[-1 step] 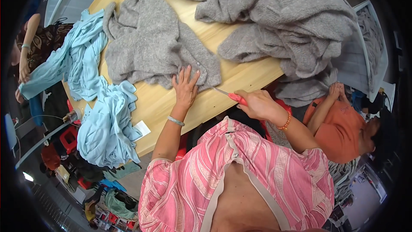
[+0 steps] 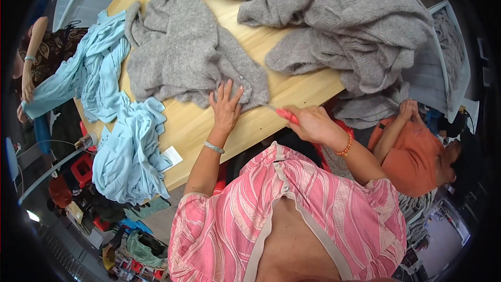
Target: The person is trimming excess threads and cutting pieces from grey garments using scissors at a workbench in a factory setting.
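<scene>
A fuzzy grey knitted garment (image 2: 182, 52) lies rumpled on the pale wooden table (image 2: 292, 91). The left hand (image 2: 225, 107) presses open and flat on its hem; the right hand (image 2: 313, 122) grips red-handled scissors (image 2: 284, 115) over bare wood near the table's edge.

Left hand (image 2: 226, 105) lies flat, fingers spread, arm extended forward; right hand (image 2: 311, 124) is curled closed, wrist bent inward.

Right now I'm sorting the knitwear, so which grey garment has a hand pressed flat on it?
The smaller grey sweater lying alone, next to the light blue cloth. The left hand presses its hem; the big grey heap lies untouched.
</scene>
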Tool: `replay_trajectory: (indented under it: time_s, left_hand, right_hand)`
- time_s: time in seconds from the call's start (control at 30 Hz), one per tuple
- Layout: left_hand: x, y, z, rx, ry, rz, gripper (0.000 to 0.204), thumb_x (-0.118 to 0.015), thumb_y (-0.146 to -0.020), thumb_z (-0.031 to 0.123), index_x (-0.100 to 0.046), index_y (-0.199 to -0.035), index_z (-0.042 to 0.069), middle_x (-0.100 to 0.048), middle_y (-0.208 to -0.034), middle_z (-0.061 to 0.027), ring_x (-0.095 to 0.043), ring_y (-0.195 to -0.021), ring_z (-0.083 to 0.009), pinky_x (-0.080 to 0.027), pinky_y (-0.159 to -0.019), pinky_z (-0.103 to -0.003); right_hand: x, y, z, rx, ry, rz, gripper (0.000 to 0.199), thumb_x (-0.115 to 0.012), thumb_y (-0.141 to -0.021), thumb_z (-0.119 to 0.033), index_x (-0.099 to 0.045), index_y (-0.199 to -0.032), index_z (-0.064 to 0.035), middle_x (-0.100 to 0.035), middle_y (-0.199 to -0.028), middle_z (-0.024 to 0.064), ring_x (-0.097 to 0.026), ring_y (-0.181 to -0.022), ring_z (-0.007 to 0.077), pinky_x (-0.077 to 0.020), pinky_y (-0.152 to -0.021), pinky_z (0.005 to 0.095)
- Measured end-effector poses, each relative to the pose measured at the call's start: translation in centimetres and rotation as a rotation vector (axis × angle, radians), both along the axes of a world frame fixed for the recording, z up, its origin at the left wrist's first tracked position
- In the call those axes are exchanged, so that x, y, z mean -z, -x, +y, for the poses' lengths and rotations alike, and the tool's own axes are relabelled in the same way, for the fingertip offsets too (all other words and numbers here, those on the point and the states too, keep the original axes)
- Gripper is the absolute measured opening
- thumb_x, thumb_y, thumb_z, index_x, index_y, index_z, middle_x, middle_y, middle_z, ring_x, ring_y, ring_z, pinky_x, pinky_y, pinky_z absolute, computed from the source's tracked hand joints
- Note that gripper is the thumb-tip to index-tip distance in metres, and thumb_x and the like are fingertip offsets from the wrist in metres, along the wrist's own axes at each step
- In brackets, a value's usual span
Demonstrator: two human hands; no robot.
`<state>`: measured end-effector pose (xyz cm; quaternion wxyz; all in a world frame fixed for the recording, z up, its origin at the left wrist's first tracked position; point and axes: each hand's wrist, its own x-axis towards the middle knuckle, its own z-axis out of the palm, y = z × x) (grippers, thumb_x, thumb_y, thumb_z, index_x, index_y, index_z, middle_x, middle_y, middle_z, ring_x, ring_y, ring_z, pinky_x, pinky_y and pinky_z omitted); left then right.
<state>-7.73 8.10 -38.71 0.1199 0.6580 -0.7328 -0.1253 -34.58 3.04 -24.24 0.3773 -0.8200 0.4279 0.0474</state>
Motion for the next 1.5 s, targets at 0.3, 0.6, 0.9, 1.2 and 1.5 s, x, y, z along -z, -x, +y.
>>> replay_trajectory:
  time_s: [0.3,0.6,0.9,1.2,1.5]
  left_hand:
    - [-4.4,-0.9,3.2,0.119,0.099,0.474,0.041,-0.058,-0.072,-0.003,-0.058,-0.111,0.005,-0.057,-0.117,-0.0133,-0.050,-0.112,-0.0353,-0.033,-0.098,-0.047]
    - [-4.9,-0.6,6.5,0.243,-0.100,0.412,0.027,-0.062,-0.075,0.000,-0.060,-0.102,0.003,-0.060,-0.108,-0.0164,-0.056,-0.098,-0.0343,-0.044,-0.082,-0.042]
    - [-3.2,0.0,-2.8,0.127,0.118,0.067,0.048,-0.065,-0.082,0.022,-0.052,-0.126,0.007,-0.046,-0.134,-0.0171,-0.042,-0.124,-0.0359,-0.034,-0.100,-0.048]
    - [2.8,-2.9,-1.9,0.004,0.241,0.233,0.050,-0.063,-0.083,0.015,-0.050,-0.130,0.006,-0.053,-0.130,-0.0129,-0.048,-0.119,-0.0297,-0.033,-0.102,-0.041]
    - [3.7,-2.0,-4.9,-0.290,0.325,0.541,0.011,-0.066,-0.082,0.006,-0.062,-0.091,0.003,-0.061,-0.086,-0.0106,-0.060,-0.075,-0.0248,-0.049,-0.068,-0.031]
  right_hand:
    - [1.1,-3.0,0.6,0.181,0.176,0.027,0.025,-0.058,-0.087,-0.024,-0.053,-0.105,-0.0078,-0.062,-0.072,0.0216,-0.062,-0.071,0.0406,-0.0485,-0.065,0.0488]
    - [0.7,-0.6,1.5,0.358,0.186,0.112,0.027,-0.060,-0.086,-0.024,-0.054,-0.105,-0.0060,-0.063,-0.074,0.0219,-0.062,-0.073,0.0415,-0.0492,-0.066,0.0497]
    - [1.0,-0.5,4.2,0.226,0.145,0.131,0.028,-0.063,-0.084,-0.025,-0.056,-0.105,-0.0081,-0.063,-0.075,0.0195,-0.063,-0.073,0.0380,-0.0491,-0.066,0.0480]
    - [0.6,-3.5,2.4,0.150,0.046,0.072,0.024,-0.063,-0.083,-0.024,-0.058,-0.098,-0.0060,-0.064,-0.075,0.0192,-0.062,-0.074,0.0402,-0.0478,-0.068,0.0475]
    - [1.9,-3.3,2.0,-0.060,0.004,0.065,0.023,-0.063,-0.083,-0.023,-0.057,-0.094,-0.0043,-0.063,-0.069,0.0178,-0.063,-0.069,0.0378,-0.0480,-0.063,0.0473]
